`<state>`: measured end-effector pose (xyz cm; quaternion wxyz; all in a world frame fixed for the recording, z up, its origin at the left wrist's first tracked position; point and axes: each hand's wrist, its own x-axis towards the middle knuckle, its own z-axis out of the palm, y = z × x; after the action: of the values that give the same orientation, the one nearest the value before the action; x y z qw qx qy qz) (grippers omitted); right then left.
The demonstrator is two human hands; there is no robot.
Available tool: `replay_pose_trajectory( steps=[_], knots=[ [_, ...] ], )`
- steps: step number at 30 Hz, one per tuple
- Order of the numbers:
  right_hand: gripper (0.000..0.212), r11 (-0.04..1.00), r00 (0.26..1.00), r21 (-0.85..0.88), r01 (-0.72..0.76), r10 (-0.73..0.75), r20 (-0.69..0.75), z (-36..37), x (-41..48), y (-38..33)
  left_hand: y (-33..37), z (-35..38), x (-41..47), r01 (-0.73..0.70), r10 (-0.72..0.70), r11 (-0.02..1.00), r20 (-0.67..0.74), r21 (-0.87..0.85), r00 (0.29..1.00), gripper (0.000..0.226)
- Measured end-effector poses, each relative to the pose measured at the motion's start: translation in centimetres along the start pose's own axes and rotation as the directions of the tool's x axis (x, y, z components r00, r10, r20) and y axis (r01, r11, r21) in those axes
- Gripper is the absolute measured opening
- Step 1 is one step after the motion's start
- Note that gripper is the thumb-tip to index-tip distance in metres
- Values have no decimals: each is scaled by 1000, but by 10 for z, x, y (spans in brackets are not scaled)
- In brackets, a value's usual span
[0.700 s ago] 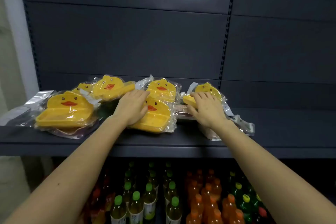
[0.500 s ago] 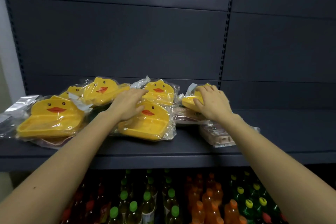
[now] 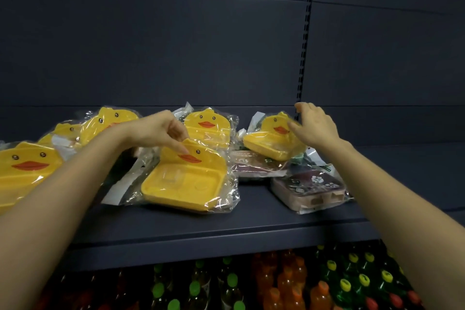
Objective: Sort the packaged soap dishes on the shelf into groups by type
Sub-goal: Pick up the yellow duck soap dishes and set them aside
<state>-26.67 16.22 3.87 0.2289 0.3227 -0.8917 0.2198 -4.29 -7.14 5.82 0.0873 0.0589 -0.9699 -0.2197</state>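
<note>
Centre duck dish (image 3: 186,178), yellow, bagged in clear film, flat on shelf (image 3: 251,219), just short of front lip. Left hand (image 3: 161,131) at its 11 o'clock, fingers straight, fingertips (image 3: 185,150) touching its top edge. Left duck dish (image 3: 22,166) at 9 o'clock, rear duck dish (image 3: 208,126) at 12. Right duck dish (image 3: 271,141) at 2 o'clock, tilted on brown pack (image 3: 251,163). Right hand (image 3: 314,128) spread, gripping nothing, just beside it. Second brown pack (image 3: 309,189) at 3 o'clock near lip; white print, unreadable. Dark shelf surface showing beyond. Bottles (image 3: 319,294) at 6 o'clock.
</note>
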Motion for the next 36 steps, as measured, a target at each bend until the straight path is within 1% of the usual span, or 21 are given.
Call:
replay_pose_trajectory(
  steps=[3,7,9,11,13,15,19,24,27,32,34,36],
  knots=[
    [58,998,999,29,-49,49,14,6,9,4,15,-15,-4,-18,16,999,-46,-42,999,12],
    [53,989,989,78,-125,118,90,14,16,5,32,-31,-7,-44,29,996,-195,-75,980,10],
    [50,983,983,92,-157,147,108,18,18,6,39,-34,-5,-64,37,993,-252,-97,967,13],
    [46,978,983,115,-174,165,84,22,18,6,43,-33,-1,-72,33,991,-310,-115,950,21],
    [38,974,985,152,-170,168,30,24,18,8,47,-31,4,-83,38,990,-357,-113,933,24],
    [31,971,986,179,-156,164,-34,21,19,11,50,-28,12,-94,48,991,-397,-96,917,20],
    [28,962,978,235,-138,169,-119,-2,23,29,60,-25,29,-108,66,992,-473,-63,879,11],
    [29,951,963,251,-180,223,-154,-31,26,83,90,-10,61,-135,90,989,-463,-64,882,18],
    [30,948,958,248,-201,243,-151,-39,27,126,110,9,88,-155,104,986,-485,-67,869,19],
    [27,944,972,279,-178,213,-99,-45,39,203,146,55,137,-152,113,988,-495,-38,862,17],
    [27,947,983,286,-148,173,-63,-51,51,246,170,79,167,-135,90,989,-505,-54,858,17],
    [27,952,990,280,-123,138,-37,-50,54,264,179,88,178,-127,83,990,-485,-59,870,14]
  ],
)
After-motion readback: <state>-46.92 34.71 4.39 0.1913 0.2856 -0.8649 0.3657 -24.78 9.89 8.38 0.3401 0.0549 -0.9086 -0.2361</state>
